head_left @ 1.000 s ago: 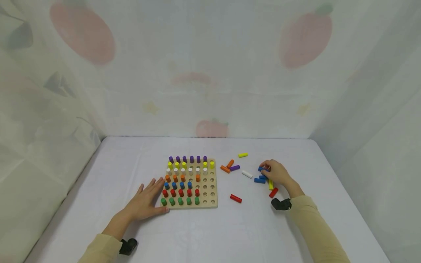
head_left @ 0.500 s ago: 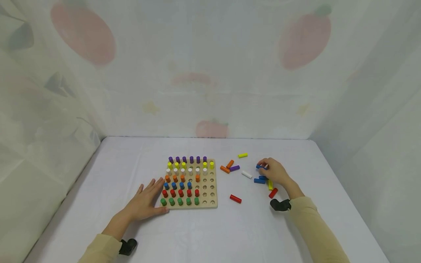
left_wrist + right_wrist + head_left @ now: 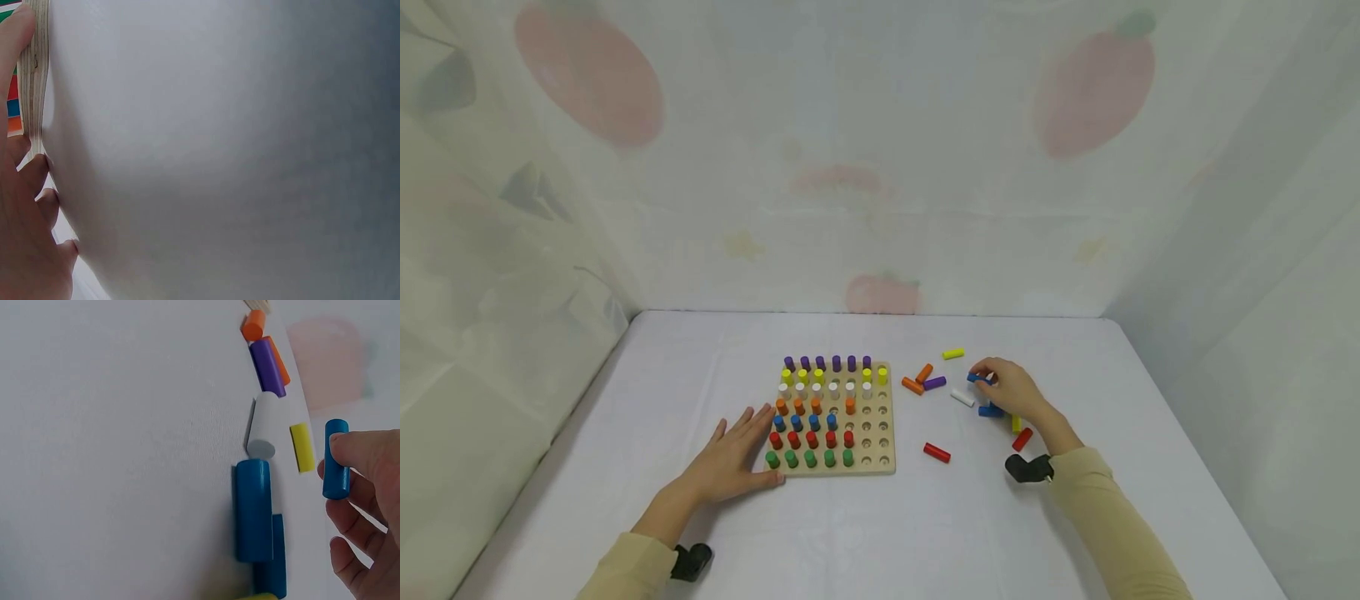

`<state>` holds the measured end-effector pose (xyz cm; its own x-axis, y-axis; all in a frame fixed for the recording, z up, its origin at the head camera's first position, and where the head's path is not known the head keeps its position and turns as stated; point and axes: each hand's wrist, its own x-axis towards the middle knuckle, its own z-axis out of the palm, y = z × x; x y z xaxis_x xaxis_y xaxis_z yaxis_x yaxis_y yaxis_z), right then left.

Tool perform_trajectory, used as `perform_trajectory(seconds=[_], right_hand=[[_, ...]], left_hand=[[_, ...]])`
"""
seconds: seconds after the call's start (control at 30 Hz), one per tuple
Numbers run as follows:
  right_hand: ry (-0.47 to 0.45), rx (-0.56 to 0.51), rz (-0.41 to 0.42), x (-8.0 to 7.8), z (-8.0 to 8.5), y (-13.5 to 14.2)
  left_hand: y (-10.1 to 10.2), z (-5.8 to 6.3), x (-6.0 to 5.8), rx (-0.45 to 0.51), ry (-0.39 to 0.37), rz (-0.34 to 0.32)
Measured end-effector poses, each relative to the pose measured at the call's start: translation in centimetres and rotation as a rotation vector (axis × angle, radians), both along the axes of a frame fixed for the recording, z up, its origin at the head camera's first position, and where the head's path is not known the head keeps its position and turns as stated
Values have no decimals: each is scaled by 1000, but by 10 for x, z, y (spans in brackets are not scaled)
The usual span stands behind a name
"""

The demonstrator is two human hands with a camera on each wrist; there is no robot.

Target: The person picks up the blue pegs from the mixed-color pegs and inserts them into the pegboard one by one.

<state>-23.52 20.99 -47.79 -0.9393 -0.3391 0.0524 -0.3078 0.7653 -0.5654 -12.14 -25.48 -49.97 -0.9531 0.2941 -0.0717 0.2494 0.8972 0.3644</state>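
Observation:
A pale wooden pegboard [image 3: 875,450] lies at the centre of the table, with rows of purple, yellow, white, orange, blue, red and green pegs upright in it. My left hand [image 3: 726,467] lies spread at its left side, thumb at the front left corner and index fingertip at the left edge. My right hand [image 3: 1011,387] pinches a blue peg [image 3: 336,478] between thumb and fingers, raised over the loose pegs. Under that hand lie another blue peg [image 3: 253,512] and one more partly hidden behind it. Several holes at the board's right side hold no pegs.
Right of the board lie a white peg [image 3: 962,397], a purple peg [image 3: 935,383], two orange pegs [image 3: 913,386], and a yellow peg [image 3: 953,353] farther back. One red peg [image 3: 937,452] lies nearer the front; another red peg [image 3: 1022,439] is by the right wrist.
My right hand has moved left and slightly away from me, carrying the blue peg off the loose blue pegs. The left hand and the board stay where they were.

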Motion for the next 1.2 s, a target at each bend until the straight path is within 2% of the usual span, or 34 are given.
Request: perform_trajectory(seconds=[0.5,0.97,1.2], right_hand=[[81,-13,69,5,5,-25],[85,-135,92,10,2,-46],[88,-149,102,9,-2,-54]], left_hand=[[2,5,1,-2,-8,-3],[2,6,2,-6,-15,0],[3,8,2,-1,-16,0]])
